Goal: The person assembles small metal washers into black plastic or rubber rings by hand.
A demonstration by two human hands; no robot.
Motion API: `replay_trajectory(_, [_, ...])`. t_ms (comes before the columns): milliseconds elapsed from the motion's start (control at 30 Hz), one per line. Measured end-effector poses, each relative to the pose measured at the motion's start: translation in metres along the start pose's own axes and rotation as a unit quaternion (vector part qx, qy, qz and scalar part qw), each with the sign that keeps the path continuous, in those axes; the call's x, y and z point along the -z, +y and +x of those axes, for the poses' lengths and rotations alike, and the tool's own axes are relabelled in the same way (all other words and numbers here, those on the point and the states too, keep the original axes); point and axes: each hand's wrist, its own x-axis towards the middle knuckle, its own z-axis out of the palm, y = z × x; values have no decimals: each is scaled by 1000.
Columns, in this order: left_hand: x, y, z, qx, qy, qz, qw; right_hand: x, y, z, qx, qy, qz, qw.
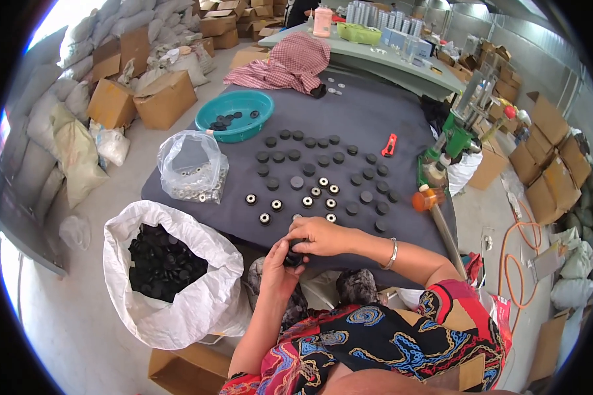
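Observation:
My left hand (278, 271) is closed round a black round piece (294, 257) just off the near table edge. The right hand (323, 236), with a bangle on its wrist, presses its fingers onto the same piece from above; their tips are partly hidden. Beyond my hands, several black discs (294, 155) stand in loose rows on the dark tablecloth (230, 220). Nearer to me are several black pieces with a silver ring on top (277, 205). A clear plastic bag (191, 172) of small metal rings lies to their left.
A white sack (125, 289) full of black pieces stands at my left. The teal basin (257, 129) holds a few more. At the right are a red cutter (389, 145), a green hand press (456, 137) and an orange-headed mallet (425, 199). A checked cloth (296, 62) lies at the back.

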Motion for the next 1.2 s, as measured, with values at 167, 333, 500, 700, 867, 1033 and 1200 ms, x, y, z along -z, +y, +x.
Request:
replay_trajectory(167, [-7,-7,-7,16,32,20,999,-10,-4,-24,-1,57,34,998])
replay_trajectory(333, [-9,-11,-10,36,12,54,998,-10,-4,-33,-30,42,58,997])
replay_trajectory(500, [-22,-17,-12,32,21,65,997,-15,11,-42,23,73,42,996])
replay_trajectory(700, [-6,-18,-7,49,5,16,999,-25,7,-39,-19,127,68,989])
replay_trajectory(867, [-3,-14,6,42,11,-2,999,-14,12,-26,-55,149,94,983])
replay_trajectory(1033, [-6,-8,5,40,-16,25,999,-11,13,-28,13,153,-4,988])
replay_trajectory(1200, [5,-8,-4,62,-55,54,995,-5,20,-35,-5,74,206,976])
